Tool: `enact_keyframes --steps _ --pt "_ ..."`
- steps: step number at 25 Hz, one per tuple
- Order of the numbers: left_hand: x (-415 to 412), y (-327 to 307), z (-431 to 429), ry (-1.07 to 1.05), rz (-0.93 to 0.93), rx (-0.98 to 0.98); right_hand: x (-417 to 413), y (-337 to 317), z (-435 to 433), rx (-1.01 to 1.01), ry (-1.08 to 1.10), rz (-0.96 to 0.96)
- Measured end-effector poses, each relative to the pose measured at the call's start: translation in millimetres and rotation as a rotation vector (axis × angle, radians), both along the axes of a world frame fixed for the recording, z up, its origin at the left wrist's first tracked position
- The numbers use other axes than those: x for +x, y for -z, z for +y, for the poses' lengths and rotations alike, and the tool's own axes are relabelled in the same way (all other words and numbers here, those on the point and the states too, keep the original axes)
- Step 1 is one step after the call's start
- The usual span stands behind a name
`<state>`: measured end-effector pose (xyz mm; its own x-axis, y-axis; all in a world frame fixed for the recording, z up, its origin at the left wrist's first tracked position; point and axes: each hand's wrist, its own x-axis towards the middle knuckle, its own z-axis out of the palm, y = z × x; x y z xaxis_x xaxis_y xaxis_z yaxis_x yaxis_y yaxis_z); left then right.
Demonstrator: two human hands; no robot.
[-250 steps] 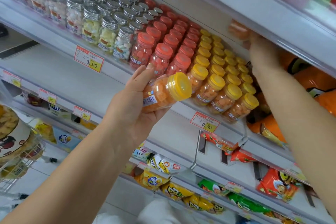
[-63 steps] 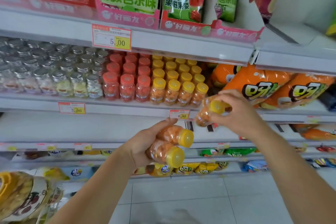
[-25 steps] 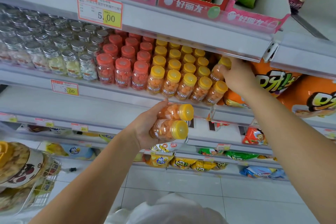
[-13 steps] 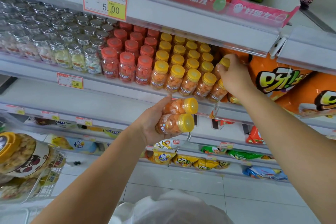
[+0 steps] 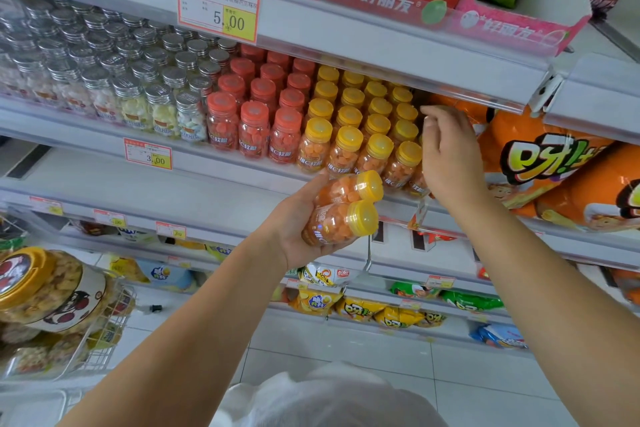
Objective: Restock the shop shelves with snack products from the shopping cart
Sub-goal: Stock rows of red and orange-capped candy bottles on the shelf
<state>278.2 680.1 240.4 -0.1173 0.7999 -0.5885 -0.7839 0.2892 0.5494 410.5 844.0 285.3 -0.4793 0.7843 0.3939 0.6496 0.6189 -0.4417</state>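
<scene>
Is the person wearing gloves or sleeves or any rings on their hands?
No gloves: both the left hand and the right hand are bare. No sleeves show either; both forearms are uncovered right down to the bottom of the picture. No ring, watch or bracelet can be seen on the fingers or wrists. Some white clothing shows at the bottom edge.

White tiled floor (image 5: 398, 350) (perhaps glossy).
</scene>
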Motion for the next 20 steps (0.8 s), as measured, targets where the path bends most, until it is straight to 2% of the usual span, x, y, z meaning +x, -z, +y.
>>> enact_keyframes --steps 1,2,5,7,9,11,13,15,18,20 --pt "0 -1 1 0.000 0.004 0.015 1 -4 -13 0.040 -0.103 0.001" --pt "0 -2 2 0.000 0.009 0.029 0 -11 -28 -0.033 -0.188 -0.026" --pt "2 -6 7 -0.002 0.034 0.059 -3 -26 -55 -0.496 -0.308 -0.191" --pt "4 -10 10 0.010 0.069 0.084 0 -32 -56 -0.594 -0.281 -0.104" --pt "4 -13 12 0.014 0.082 0.105 1 -34 -48 -0.553 -0.159 0.145" --pt "4 -14 11 0.000 0.061 0.106 0 -29 -30 -0.303 0.034 0.265" --pt "5 -14 9 -0.013 0.033 0.108 -4 -23 -13 -0.054 0.174 0.172" --pt "5 -12 7 -0.026 0.009 0.110 -10 -18 2 0.033 0.225 -0.014" --pt "4 -10 2 -0.044 -0.010 0.105 -18 -27 20 0.004 0.294 -0.207" --pt "0 -8 -2 -0.059 -0.010 0.091 -22 -36 26 -0.095 0.273 -0.268"
